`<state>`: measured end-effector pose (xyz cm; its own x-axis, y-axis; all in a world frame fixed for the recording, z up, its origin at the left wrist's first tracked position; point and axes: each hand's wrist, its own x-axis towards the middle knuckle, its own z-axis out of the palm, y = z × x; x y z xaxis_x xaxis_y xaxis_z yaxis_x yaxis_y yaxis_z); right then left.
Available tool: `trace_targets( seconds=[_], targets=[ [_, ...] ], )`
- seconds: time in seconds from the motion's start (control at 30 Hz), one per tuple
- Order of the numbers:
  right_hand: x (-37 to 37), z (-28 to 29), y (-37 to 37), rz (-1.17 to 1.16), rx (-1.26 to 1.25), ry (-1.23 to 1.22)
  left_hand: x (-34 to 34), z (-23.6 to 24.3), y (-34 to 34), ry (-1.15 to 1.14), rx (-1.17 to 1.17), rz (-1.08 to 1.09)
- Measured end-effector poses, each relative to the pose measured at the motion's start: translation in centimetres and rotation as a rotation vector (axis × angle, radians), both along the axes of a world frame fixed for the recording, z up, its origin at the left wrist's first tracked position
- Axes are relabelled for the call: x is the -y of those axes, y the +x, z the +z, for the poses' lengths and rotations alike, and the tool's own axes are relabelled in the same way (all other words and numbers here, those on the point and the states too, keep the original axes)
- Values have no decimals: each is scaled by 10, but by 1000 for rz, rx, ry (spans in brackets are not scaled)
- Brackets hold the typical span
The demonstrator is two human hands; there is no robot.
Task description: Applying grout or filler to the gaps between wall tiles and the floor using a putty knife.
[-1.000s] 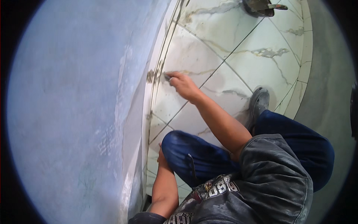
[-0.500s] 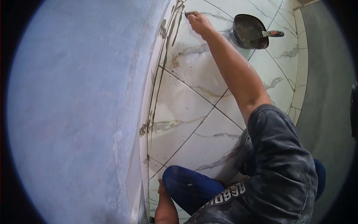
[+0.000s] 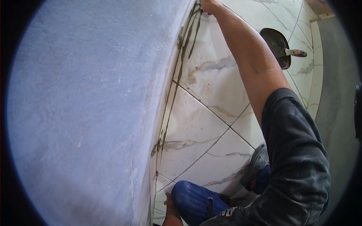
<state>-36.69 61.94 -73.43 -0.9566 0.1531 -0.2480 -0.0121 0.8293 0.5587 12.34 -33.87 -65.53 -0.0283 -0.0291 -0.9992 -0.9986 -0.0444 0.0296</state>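
My right hand (image 3: 210,6) reaches to the top edge, where the floor meets the blue-grey wall (image 3: 86,98). It is closed, its fingers partly cut off by the frame; what it grips cannot be made out. Beside it, dark wet grout smears (image 3: 194,32) run along the joint between the white skirting and the marble-patterned floor tiles (image 3: 203,120). My left hand (image 3: 168,199) is low beside my bent knee, near the skirting. Its visible fingers look stretched out, holding nothing I can see; the knee hides part of it.
A dark bucket (image 3: 273,37) with grey mix stands on the tiles beyond my right forearm, partly hidden by it. A tool with a worn handle (image 3: 296,52) leans over its rim. My blue-trousered knee (image 3: 192,196) and dark shoe (image 3: 256,164) are close below. Another grey wall (image 3: 335,75) rises on the right.
My right hand has moved farther up along the wall joint, to the frame's edge. The view has shifted, so the floor and bucket appear lower and farther right.
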Motion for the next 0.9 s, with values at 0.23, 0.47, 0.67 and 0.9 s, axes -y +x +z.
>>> trace_targets(
  seconds=[0.23,0.47,0.67,0.9],
  targets=[
    [61,34,6,-131,-106,-460,43,16,8,-148,24,24],
    [91,86,60,-1130,-428,-1709,-9,21,-8,-60,25,-132],
    [126,105,57,-970,-389,-1758,67,-6,7,-226,-25,18],
    [202,109,115,-1080,-411,-1790,-38,26,-13,-92,-33,-45]
  ],
)
